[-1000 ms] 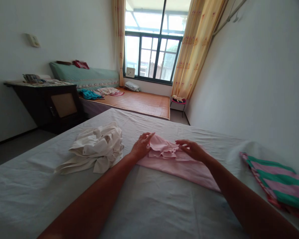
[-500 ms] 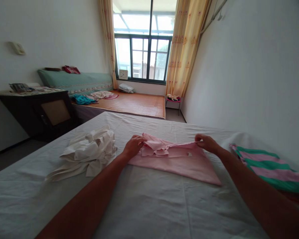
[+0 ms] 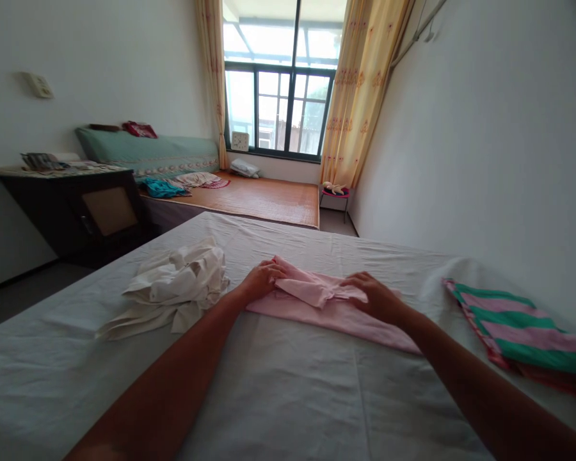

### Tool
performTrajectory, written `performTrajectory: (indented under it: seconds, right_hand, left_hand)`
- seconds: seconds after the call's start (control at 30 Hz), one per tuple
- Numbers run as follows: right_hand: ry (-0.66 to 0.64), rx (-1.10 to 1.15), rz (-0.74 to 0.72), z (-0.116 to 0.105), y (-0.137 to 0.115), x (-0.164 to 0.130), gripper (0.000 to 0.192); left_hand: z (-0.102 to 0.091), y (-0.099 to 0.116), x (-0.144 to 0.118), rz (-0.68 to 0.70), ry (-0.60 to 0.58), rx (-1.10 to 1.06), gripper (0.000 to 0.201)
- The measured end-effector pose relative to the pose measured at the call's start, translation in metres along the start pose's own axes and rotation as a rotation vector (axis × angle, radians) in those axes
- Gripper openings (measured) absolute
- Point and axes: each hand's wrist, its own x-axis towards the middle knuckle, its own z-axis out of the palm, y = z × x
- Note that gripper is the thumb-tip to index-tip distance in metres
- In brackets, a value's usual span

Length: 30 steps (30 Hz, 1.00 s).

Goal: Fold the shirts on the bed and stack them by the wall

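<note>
A pink garment, partly folded, lies in the middle of the white-sheeted bed; its exact kind is not plain. At its left end my left hand has its fingers curled on the edge of the cloth. My right hand rests over the garment's right half, with thumb and fingers apart and touching the fabric. The folded-over layer bunches a little between the two hands. To the left of my left hand lies a crumpled cream-white garment.
A folded green-and-pink striped cloth lies at the right by the wall. Beyond the white sheet stand a mat-covered bed, a dark cabinet and a small stool under the window.
My right hand has let go of the garment's raised far edge and moved left and down onto the cloth. That edge now lies folded over. My left hand has stayed nearly in place.
</note>
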Motion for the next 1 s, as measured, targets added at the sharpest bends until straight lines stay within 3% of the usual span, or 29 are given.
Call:
performTrajectory:
  seconds: [0.13, 0.3, 0.37, 0.47, 0.67, 0.77, 0.87, 1.0]
  right_hand:
    - [-0.071, 0.025, -0.18, 0.026, -0.044, 0.03, 0.034]
    - [-0.059, 0.116, -0.192, 0.037, -0.042, 0.034, 0.02]
    - [-0.048, 0.198, -0.183, 0.036, -0.038, 0.032, 0.018]
    - [0.001, 0.36, -0.063, 0.034, -0.037, 0.031, 0.017]
    - [0.056, 0.672, 0.389, 0.045, -0.025, 0.038, 0.035]
    - [0.069, 0.636, 0.558, 0.052, -0.014, 0.042, 0.034]
    - [0.114, 0.353, 0.502, 0.051, -0.008, 0.043, 0.037]
    - [0.18, 0.159, 0.197, 0.042, -0.016, 0.044, 0.024]
  left_hand:
    - [-0.009, 0.008, 0.0, 0.041, 0.054, -0.097, 0.023]
    - [-0.019, 0.016, -0.003, 0.033, -0.254, -0.247, 0.026]
    - [-0.023, 0.016, -0.005, 0.001, -0.294, -0.287, 0.025]
    - [-0.025, 0.016, -0.004, -0.062, -0.249, -0.321, 0.026]
    - [-0.007, 0.013, 0.005, -0.258, -0.008, -0.176, 0.026]
    - [0.0, 0.011, 0.007, -0.337, 0.023, -0.091, 0.039]
    - [-0.005, 0.008, 0.006, -0.399, 0.028, 0.04, 0.046]
    - [-0.016, 0.0, 0.005, -0.408, 0.107, 0.17, 0.035]
